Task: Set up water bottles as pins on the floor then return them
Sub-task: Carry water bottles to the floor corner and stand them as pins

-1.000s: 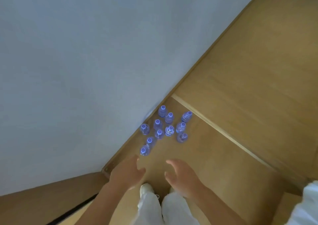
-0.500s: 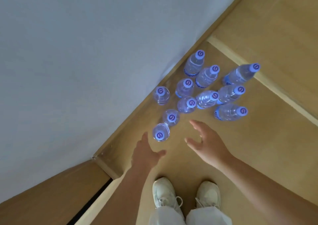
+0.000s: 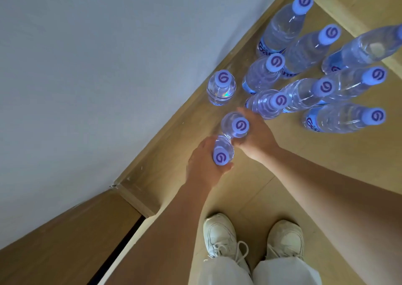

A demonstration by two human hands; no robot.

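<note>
Several clear water bottles with blue caps stand upright on the wooden floor beside the white wall. My left hand (image 3: 203, 165) grips the nearest bottle (image 3: 223, 152), fingers curled round its body. My right hand (image 3: 254, 134) grips the bottle just behind it (image 3: 236, 124). Both held bottles touch each other. A single bottle (image 3: 221, 86) stands closest to the wall, and the remaining bottles (image 3: 322, 84) cluster at the upper right.
The white wall (image 3: 97, 77) runs diagonally along the left with a wooden skirting (image 3: 165, 136). A raised wooden strip (image 3: 339, 3) crosses the floor at the upper right. My white shoes (image 3: 221, 234) stand on the floor below the hands.
The view has dropped much closer to the bottles. Both hands moved forward from open and empty to gripping the two nearest bottles.
</note>
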